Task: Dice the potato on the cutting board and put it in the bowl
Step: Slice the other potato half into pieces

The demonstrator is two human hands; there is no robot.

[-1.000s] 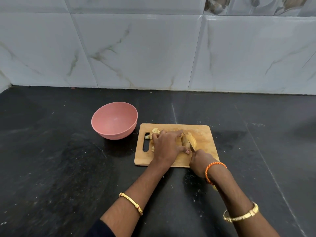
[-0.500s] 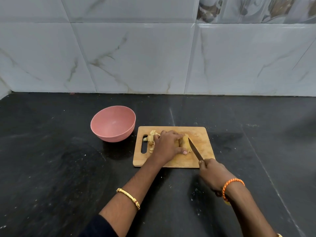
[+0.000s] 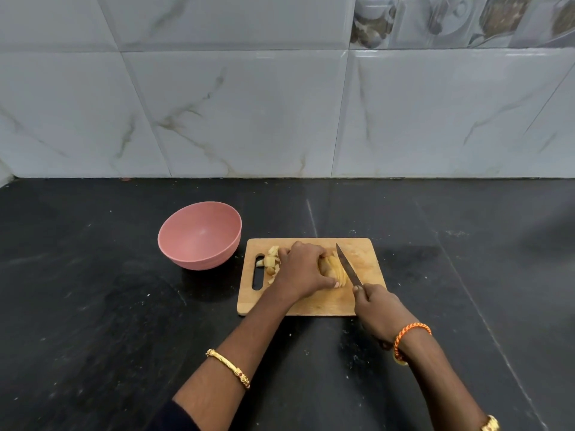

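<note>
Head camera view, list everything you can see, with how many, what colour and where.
bowl: one, pink, on the counter left of the board
cutting board: one, wooden, centre of the counter
potato: one sliced piece, yellow, mid-board
potato pieces: several, yellow, by the board's handle slot
knife: one, dark blade, right of the potato
counter: one, black
wall tiles: white marbled, behind
left hand: holds the potato
right hand: grips the knife

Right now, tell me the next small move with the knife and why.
Probably bring the knife down through the potato beside the last slice. The left hand steadies the part-sliced potato on the cutting board, the right hand holds the blade just right of it, and the bowl has no pieces.
</note>
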